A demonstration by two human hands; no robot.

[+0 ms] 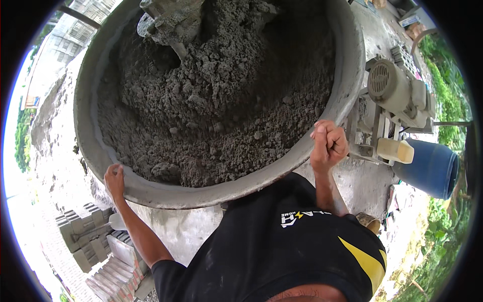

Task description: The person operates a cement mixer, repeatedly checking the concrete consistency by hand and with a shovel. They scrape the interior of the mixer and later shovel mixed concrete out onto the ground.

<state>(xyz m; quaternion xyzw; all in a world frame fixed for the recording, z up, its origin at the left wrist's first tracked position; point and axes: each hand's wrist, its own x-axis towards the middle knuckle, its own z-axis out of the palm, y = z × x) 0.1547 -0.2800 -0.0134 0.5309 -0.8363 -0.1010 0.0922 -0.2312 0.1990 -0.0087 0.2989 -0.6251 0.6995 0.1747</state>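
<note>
Mixing tub (201,198): here it is, big and round across the upper middle, its pale, caked rim curving right in front of the person.
Grey mix (216,126): inside the tub, crumbly and lumpy, heaped up toward the far middle and lower along the near wall.
Mixing arm (173,25): up at the top, thickly crusted, its lower end down at the heap.
Left hand (114,182): over at the near left rim, fingers bent over the edge, about half closed; whether it grips or simply rests, can't tell.
Right hand (329,146): at the near right rim, fingers loosely curled toward the palm, nothing seen in it; firm contact with the rim, can't tell.
Dark shirt (261,241): between the two forearms, just below the rim, a yellow patch at its side.
Motor (390,85): right of the tub, dusty, mounted on a frame.
Blue barrel (427,168): lying tilted beyond the right hand, below the motor.
Grey blocks (83,231): stacked at lower left, with slabs (115,272) leaning close by.
</note>
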